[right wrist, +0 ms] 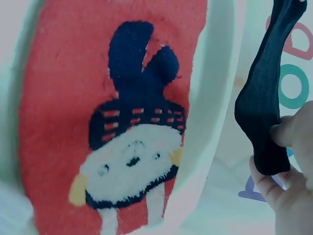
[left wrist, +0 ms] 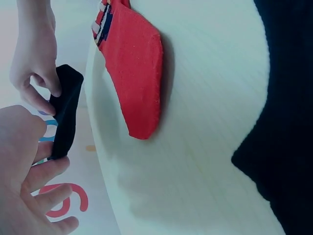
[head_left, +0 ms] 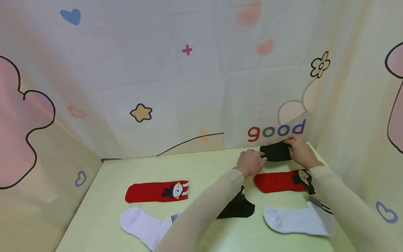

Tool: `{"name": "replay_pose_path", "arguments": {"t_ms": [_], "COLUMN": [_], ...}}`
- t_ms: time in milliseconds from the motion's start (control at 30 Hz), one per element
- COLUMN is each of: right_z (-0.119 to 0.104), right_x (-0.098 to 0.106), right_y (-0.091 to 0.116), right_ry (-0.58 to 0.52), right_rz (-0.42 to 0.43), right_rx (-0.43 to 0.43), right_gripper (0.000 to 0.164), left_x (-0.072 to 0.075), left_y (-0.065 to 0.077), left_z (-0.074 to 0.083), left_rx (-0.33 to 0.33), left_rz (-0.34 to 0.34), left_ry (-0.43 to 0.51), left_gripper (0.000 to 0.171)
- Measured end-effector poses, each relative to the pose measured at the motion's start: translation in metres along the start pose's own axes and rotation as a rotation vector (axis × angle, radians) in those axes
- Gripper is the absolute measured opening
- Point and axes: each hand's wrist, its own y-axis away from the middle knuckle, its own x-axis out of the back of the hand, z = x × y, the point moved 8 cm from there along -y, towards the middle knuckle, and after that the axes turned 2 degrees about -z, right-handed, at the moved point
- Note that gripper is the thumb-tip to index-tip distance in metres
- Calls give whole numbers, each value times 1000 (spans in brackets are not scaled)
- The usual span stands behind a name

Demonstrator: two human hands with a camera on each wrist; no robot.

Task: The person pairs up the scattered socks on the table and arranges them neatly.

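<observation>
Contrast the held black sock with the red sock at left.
The black sock looks plain; the left red sock bears a cartoon figure. The black sock is held by the left hand and right hand; the left red sock lies untouched on the table. Both extend roughly sideways.

Plain, long cream sleeves [head_left: 201, 213] were worn.
They were pale and even in colour, smooth through to the cuffs [head_left: 238, 176], past which the left hand [head_left: 251, 162] and the right hand [head_left: 301, 152] were bare.
</observation>
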Motion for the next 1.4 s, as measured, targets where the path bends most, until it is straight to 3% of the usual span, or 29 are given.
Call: {"name": "replay_pose_path", "arguments": {"t_ms": [200, 500, 1067, 1400], "right_z": [-7, -11, -32, -45], "right_x": [2, 7, 30, 36], "right_y": [-1, 7, 18, 22], "right_ry": [-13, -13, -43, -21], "right_rz": [-28, -79, 8, -18], "right_rx": [8, -2, 68, 83], "right_gripper": [33, 37, 40, 45], "left_x": [5, 18, 35, 47], "left_y": [7, 19, 33, 46], "left_z": [-5, -8, -13, -19], "left_rx": [-8, -70, -137, -152], "left_rz": [32, 84, 108, 116], "left_ry": [24, 5, 57, 84], "left_gripper": [34, 36, 36, 34]}}
